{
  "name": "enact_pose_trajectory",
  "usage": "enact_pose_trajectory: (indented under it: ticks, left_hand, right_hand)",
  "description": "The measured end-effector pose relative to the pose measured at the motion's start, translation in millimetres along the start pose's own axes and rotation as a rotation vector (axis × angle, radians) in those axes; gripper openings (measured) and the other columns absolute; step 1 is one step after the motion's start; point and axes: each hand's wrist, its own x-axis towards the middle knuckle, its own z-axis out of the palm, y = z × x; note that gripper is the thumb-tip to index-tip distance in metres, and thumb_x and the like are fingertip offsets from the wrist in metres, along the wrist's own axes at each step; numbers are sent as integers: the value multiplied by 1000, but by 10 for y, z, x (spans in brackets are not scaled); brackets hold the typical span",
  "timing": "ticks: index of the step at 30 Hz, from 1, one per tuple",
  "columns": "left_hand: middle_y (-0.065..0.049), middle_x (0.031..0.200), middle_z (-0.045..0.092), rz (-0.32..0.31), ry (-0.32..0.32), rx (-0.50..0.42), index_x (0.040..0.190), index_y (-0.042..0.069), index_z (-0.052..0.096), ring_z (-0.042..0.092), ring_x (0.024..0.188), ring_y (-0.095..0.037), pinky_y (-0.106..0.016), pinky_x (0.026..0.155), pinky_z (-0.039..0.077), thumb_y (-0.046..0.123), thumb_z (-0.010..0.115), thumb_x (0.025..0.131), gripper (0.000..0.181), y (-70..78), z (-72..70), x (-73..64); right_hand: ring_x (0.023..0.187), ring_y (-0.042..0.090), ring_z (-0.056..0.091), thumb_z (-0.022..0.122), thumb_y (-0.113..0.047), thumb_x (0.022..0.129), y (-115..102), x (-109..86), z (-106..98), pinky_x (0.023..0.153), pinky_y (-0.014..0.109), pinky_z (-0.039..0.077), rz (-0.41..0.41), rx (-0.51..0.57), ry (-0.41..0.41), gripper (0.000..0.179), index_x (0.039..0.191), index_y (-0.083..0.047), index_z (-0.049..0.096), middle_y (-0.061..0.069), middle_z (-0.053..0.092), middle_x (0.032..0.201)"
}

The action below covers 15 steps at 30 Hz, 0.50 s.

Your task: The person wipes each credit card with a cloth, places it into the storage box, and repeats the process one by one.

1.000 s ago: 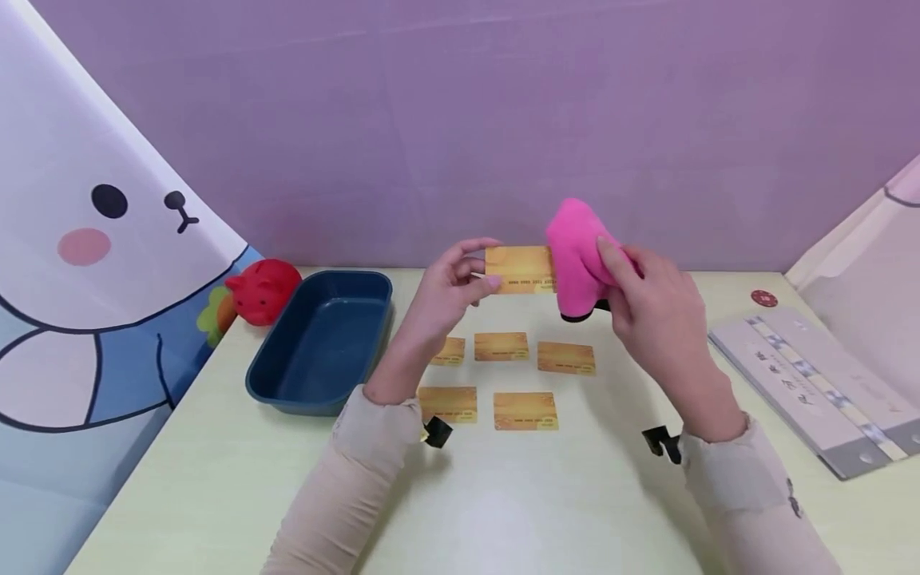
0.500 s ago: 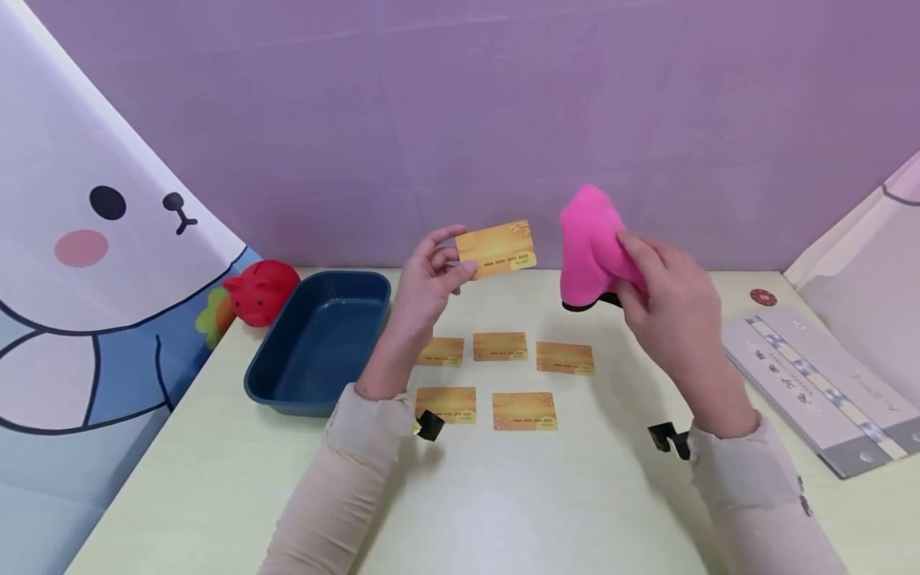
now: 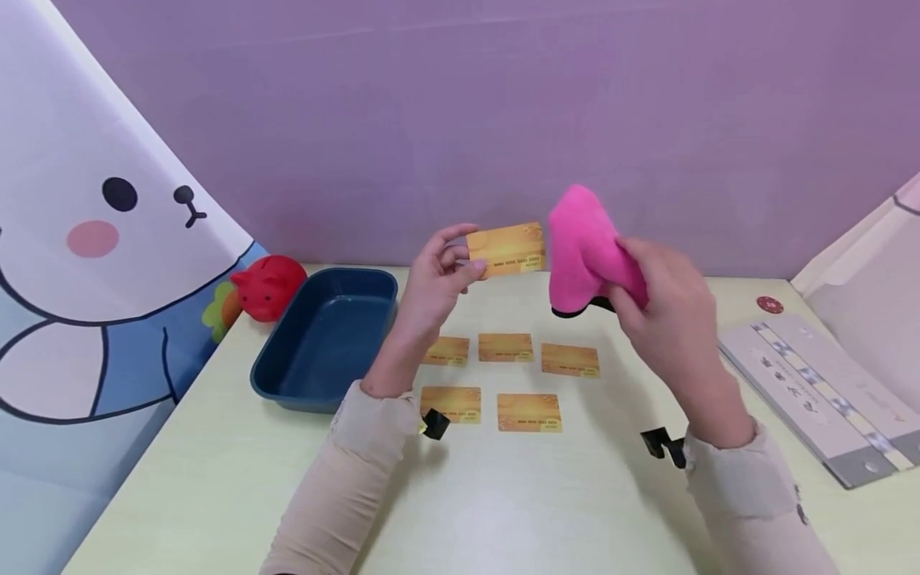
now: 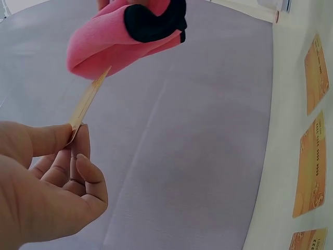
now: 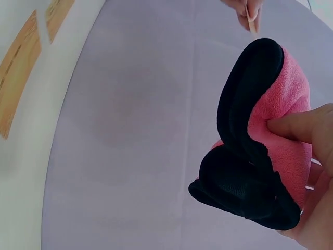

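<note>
Centre of frame, above the pale green table (image 3: pixel 216 479): left hand (image 3: pixel 431 287) pinches a gold plastic card (image 3: pixel 507 250) by one edge; right hand (image 3: pixel 672 307) grips a folded pink cloth with black backing (image 3: pixel 582 247). The light pinch risks the card slipping under the cloth's push.

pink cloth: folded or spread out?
Folded. The cloth is doubled over in the right hand, its black underside bunched at the edge.
</note>
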Motion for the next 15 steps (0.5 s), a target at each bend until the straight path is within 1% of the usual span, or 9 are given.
enact_pose_trajectory:
  ticks: [2, 5, 8, 9, 11, 13, 15]
  left_hand:
    - [7, 82, 63, 15, -4, -6, 138, 10, 54, 59, 75, -11, -22, 64, 40, 3, 64, 96, 44, -11, 24, 4]
    - [5, 83, 64, 36, -12, 10, 137, 7, 54, 57, 72, -12, -23, 64, 40, 2, 65, 95, 43, -34, 76, -1]
    - [-3, 88, 68, 50, -33, 82, 136, 7, 55, 57, 71, -13, -24, 65, 41, 3, 66, 95, 43, -75, 144, -13]
    - [-6, 91, 69, 51, -41, 108, 136, 7, 55, 58, 71, -13, -25, 67, 44, 2, 65, 95, 42, -91, 169, -20]
    - [-10, 98, 70, 52, -52, 154, 135, 7, 56, 58, 74, -14, -26, 70, 47, -3, 62, 95, 42, -126, 219, -33]
    - [-12, 96, 67, 54, -55, 214, 126, 6, 59, 57, 74, -15, -27, 69, 48, -9, 57, 94, 35, -149, 270, -56]
    - [-11, 89, 62, 50, -49, 225, 116, 3, 61, 53, 74, -16, -27, 67, 48, -12, 53, 90, 31, -158, 317, -82]
  right_hand:
    - [104, 42, 62, 67, -5, 87, -32, 13, 5, 88, 55, 48, -20, 2, 3, 39, 126, -1, 65, 22, 69, 114]
    - [104, 43, 62, 68, -5, 87, -87, 17, 18, 88, 56, 49, -71, 2, 14, 37, 124, 0, 66, 23, 69, 113]
    - [101, 44, 63, 70, -3, 86, -161, 6, 53, 87, 57, 50, -147, 10, 45, 35, 120, 1, 67, 24, 69, 111]
    - [99, 44, 63, 70, -2, 85, -190, 1, 77, 86, 57, 50, -175, 16, 68, 34, 119, 1, 68, 23, 70, 110]
    - [95, 44, 64, 70, -1, 85, -249, -8, 133, 80, 58, 50, -226, 14, 99, 32, 117, 0, 70, 22, 71, 109]
    - [92, 43, 65, 69, -1, 86, -299, -28, 200, 74, 57, 50, -277, -12, 99, 31, 117, -3, 71, 20, 71, 109]
    - [92, 41, 65, 72, -3, 87, -340, -58, 267, 68, 54, 49, -309, -43, 69, 34, 120, -7, 71, 18, 70, 109]
